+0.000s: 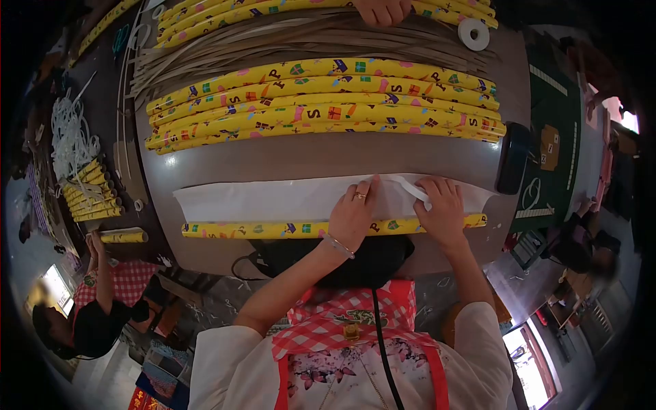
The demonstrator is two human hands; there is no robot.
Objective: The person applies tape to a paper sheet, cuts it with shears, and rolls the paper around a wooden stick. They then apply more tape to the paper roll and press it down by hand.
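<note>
A sheet of wrapping paper lies across the table with its white side point(266, 198) up, and its near part is a yellow patterned roll point(263, 229). My left hand point(352, 213) rests on the white side, thumb and index finger pressed together at the sheet's far edge. In my right hand point(441, 210), right of it, is a narrow white strip point(410, 188), its far end reaching the sheet's edge near my left fingertips. The right fingers are curled around the strip.
Several yellow rolls point(321, 113) lie beyond the sheet, with brown strips point(287, 48) behind them. A tape roll point(473, 34) and another person's hand point(383, 10) are at the far side. A dark case point(512, 158) stands right; a co-worker point(96, 321) is at left.
</note>
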